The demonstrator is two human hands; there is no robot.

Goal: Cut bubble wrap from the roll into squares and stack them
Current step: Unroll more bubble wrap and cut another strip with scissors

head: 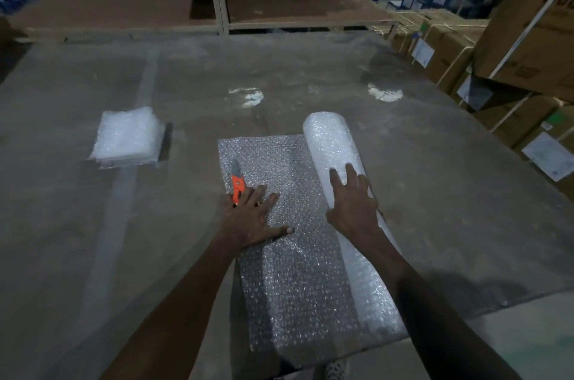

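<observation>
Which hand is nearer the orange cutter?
Left. The left hand lies flat on the unrolled sheet with fingers touching the cutter; the right hand rests on the roll, farther right.

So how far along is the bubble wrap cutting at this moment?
Done: a stack of cut squares sits at the table's left. In hand: a fresh length is unrolled flat, left hand pressing it, right hand on the roll. Left: this length is uncut, the orange cutter lies on it, and much of the roll remains.
</observation>
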